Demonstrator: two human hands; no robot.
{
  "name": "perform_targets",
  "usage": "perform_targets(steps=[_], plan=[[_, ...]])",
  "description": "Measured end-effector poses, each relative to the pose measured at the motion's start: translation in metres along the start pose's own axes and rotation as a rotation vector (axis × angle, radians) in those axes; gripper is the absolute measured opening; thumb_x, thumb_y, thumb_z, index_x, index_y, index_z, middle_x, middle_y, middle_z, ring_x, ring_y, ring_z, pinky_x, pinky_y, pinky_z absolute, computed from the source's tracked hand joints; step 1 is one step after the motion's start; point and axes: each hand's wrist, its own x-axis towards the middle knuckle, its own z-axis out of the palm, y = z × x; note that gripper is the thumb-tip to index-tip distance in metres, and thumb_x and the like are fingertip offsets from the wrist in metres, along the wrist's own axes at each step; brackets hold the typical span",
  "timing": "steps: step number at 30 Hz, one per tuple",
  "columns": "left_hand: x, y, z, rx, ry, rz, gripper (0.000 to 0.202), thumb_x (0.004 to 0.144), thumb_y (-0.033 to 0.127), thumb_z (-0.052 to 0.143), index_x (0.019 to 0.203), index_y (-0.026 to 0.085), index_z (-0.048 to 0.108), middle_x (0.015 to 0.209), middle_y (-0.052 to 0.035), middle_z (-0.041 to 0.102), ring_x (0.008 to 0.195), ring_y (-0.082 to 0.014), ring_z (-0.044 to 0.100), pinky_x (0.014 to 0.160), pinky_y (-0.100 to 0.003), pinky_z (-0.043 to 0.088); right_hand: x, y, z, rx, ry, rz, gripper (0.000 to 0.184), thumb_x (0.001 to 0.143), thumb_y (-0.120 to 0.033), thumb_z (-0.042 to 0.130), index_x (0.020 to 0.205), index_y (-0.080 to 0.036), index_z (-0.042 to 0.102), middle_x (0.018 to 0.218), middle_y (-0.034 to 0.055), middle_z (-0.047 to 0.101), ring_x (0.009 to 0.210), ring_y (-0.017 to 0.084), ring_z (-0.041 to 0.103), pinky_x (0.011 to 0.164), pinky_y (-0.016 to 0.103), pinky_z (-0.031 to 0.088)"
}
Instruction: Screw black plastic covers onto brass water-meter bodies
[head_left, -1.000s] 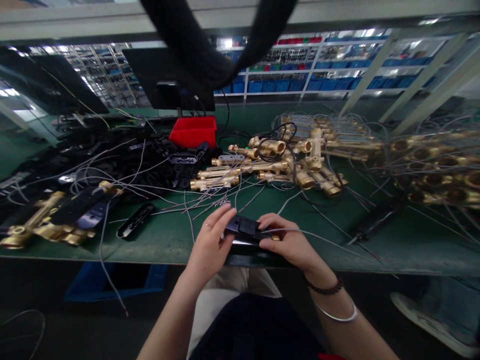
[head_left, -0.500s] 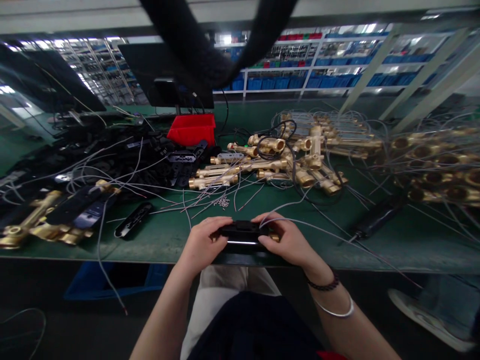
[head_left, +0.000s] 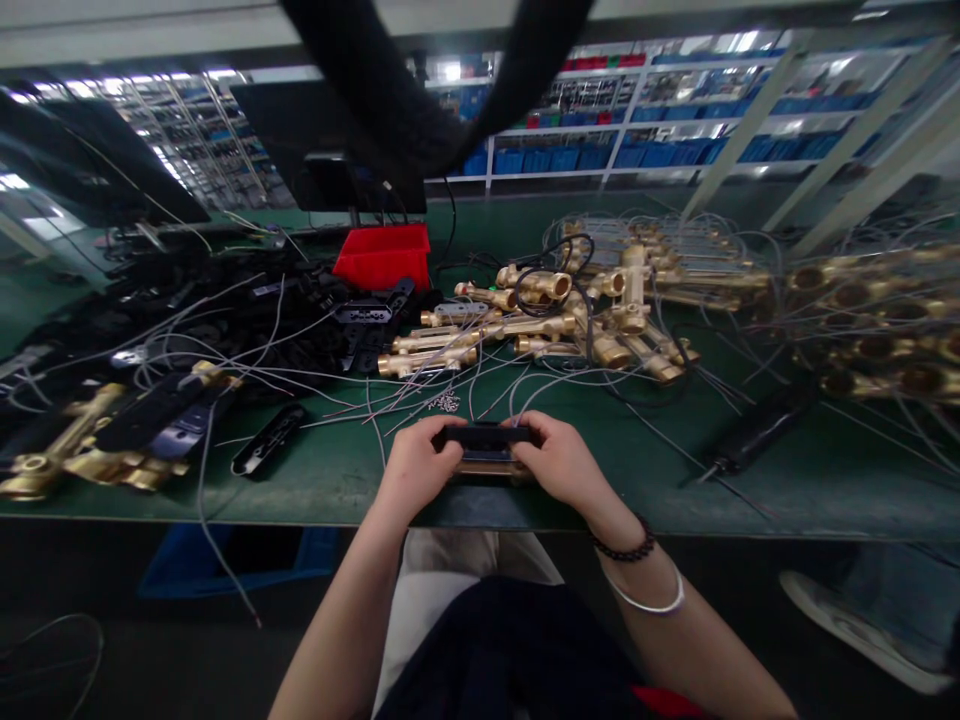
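Between my two hands, just above the bench's front edge, is a long black plastic housing (head_left: pixel 486 440) with a strip of brass showing along its near side. My left hand (head_left: pixel 420 460) grips its left end, thumb in front and fingers behind. Round the right end, my right hand (head_left: pixel 559 460) is closed in the same way. A grey cable runs from behind the housing near my right fingers. Beyond my hands lie a small heap of screws (head_left: pixel 448 401) and several brass valve bodies (head_left: pixel 517 325) with grey cables.
A loose black cover (head_left: pixel 268 440) and a black electric screwdriver (head_left: pixel 761 435) lie on the green bench (head_left: pixel 645 490). Black parts (head_left: pixel 247 320) are piled at left, near a red bin (head_left: pixel 384 255). More brass bodies (head_left: pixel 892 330) are stacked at right. A blue crate (head_left: pixel 232 560) stands below.
The housing has turned in my hands, so brass now shows along its near side. Both hands have moved slightly away from me, and the grey cable has swung behind the housing.
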Motion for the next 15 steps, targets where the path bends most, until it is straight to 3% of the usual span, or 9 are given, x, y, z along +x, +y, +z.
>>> perform_targets(steps=[4, 9, 12, 15], plan=[[0.001, -0.001, 0.002, -0.039, 0.024, 0.004, 0.036, 0.066, 0.004, 0.050, 0.090, 0.019, 0.073, 0.089, -0.0001, 0.074, 0.083, -0.0162, 0.067, 0.080, -0.025, 0.052, 0.003, 0.004, 0.003, 0.078, 0.011, 0.010, 0.025, 0.062, -0.019, 0.050, 0.082, -0.016, 0.064, 0.074, 0.0016, 0.066, 0.066, 0.016, 0.059, 0.063, 0.027, 0.047], [-0.005, -0.004, 0.004, -0.050, 0.082, 0.115, 0.037, 0.065, 0.003, 0.048, 0.087, 0.020, 0.072, 0.089, 0.0003, 0.074, 0.082, -0.0169, 0.067, 0.081, -0.029, 0.054, -0.008, 0.010, 0.009, 0.239, 0.077, -0.026, 0.021, 0.063, -0.018, 0.054, 0.084, -0.018, 0.057, 0.083, 0.0036, 0.067, 0.076, 0.018, 0.064, 0.069, 0.029, 0.051], [-0.011, -0.009, 0.007, -0.047, 0.124, 0.192, 0.038, 0.064, 0.002, 0.047, 0.088, 0.021, 0.071, 0.091, -0.0004, 0.073, 0.085, -0.0175, 0.067, 0.085, -0.033, 0.053, -0.023, 0.014, 0.010, 0.281, 0.188, -0.149, 0.033, 0.068, -0.019, 0.061, 0.099, -0.020, 0.051, 0.111, 0.0094, 0.063, 0.094, 0.019, 0.063, 0.082, 0.033, 0.052], [-0.018, -0.015, 0.009, -0.049, 0.151, 0.263, 0.040, 0.064, 0.002, 0.047, 0.090, 0.021, 0.070, 0.095, -0.0015, 0.072, 0.090, -0.0179, 0.065, 0.089, -0.035, 0.052, -0.035, 0.018, 0.007, 0.117, 0.170, -0.347, 0.048, 0.071, -0.017, 0.067, 0.116, -0.023, 0.052, 0.128, 0.0106, 0.055, 0.112, 0.021, 0.057, 0.091, 0.035, 0.050]])
